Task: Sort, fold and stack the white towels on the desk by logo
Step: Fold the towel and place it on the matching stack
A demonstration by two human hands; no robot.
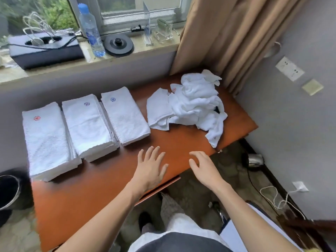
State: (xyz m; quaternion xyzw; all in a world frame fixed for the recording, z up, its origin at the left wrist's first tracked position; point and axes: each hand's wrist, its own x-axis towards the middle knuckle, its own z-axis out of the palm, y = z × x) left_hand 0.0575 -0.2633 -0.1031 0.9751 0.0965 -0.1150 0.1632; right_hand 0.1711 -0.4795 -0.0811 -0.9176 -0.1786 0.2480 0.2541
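Observation:
Three stacks of folded white towels lie side by side on the orange-brown desk (101, 182). The left stack (49, 142) carries a red flower logo, the middle stack (89, 124) a purple one, the right stack (125, 115) a blue one. A loose heap of unfolded white towels (192, 104) lies at the desk's far right; a red logo shows on one of them, and one end hangs over the front edge. My left hand (151, 168) hovers over the desk's front edge with fingers spread, holding nothing. My right hand (203, 168) is beside it, fingers loosely bent, empty.
The windowsill behind holds a dark box (45, 50) with cables, a water bottle (91, 31), a black kettle base (119, 45) and clear holders. A tan curtain (227, 33) hangs at the desk's far right corner. A bin (9, 191) stands at the left, cables on the floor at the right.

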